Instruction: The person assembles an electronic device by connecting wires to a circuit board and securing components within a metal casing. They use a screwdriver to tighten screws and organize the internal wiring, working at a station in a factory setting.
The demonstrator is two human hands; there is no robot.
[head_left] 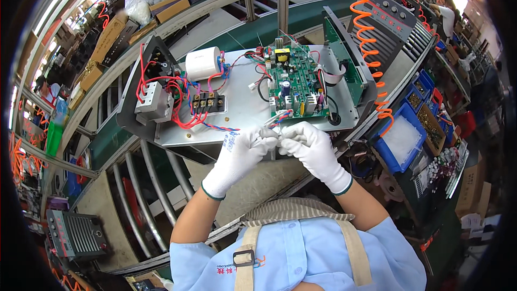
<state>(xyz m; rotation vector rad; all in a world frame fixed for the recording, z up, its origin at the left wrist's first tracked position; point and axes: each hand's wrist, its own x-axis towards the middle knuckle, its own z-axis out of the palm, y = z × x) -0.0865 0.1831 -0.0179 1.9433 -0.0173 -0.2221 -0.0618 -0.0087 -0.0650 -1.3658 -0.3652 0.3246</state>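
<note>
White close-fitting gloves (237,153) look like matt knitted cloth. The flat silvery base plate (245,97) is smooth, dull-sheened metal; the white cylinder (201,64) looks like smooth plastic. Orange coiled tubing (366,37) is glossy plastic, brown boxes (110,35) matt cardboard, grey cylindrical rollers (155,180) polished metal.

Site: factory assembly workshop. Evidence, located from the circuit board (293,83): conveyor rollers (160,184) near left; orange coiled hose (369,52) hanging right; blue bin (386,156) lower right; cardboard boxes (110,40) far left; another person (447,19) far right, beyond.
</note>
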